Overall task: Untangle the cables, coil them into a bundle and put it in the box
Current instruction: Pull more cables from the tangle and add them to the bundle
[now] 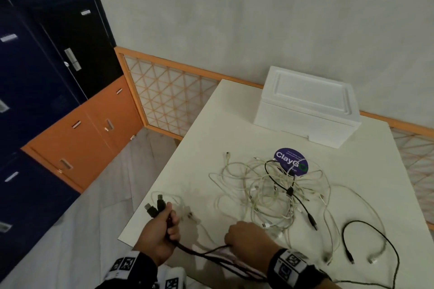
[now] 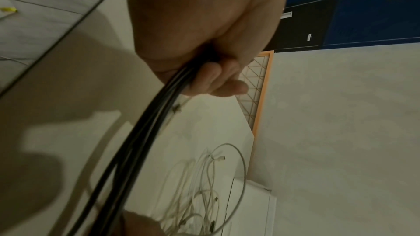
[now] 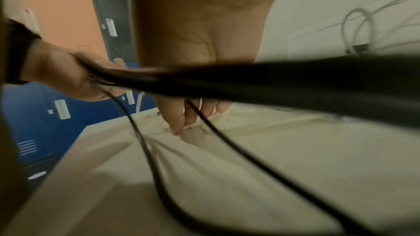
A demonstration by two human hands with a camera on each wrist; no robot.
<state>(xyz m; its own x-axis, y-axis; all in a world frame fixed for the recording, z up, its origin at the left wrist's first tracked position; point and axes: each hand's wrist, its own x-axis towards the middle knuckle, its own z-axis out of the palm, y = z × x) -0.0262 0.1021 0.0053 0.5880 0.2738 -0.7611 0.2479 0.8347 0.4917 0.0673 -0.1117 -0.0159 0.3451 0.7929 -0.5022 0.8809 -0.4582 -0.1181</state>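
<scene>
My left hand (image 1: 172,220) grips a bunch of black cables (image 1: 206,253) at the table's near left corner, with their plugs (image 1: 153,207) sticking out above the fist. The left wrist view shows the fingers (image 2: 218,78) curled round the black cables (image 2: 141,141). The strands run right to my right hand (image 1: 234,237), whose bent fingers (image 3: 188,114) point down at the table with one black strand (image 3: 204,121) passing between them. A tangle of white cables (image 1: 270,190) lies mid-table. The white foam box (image 1: 305,105) stands at the back, lid on.
A purple round sticker (image 1: 291,161) lies under the tangle's far edge. A loose black cable loop (image 1: 366,241) and white plugs lie at the near right. The table (image 1: 211,124) is white, beside an orange lattice screen (image 1: 164,96) and blue and orange lockers (image 1: 47,77).
</scene>
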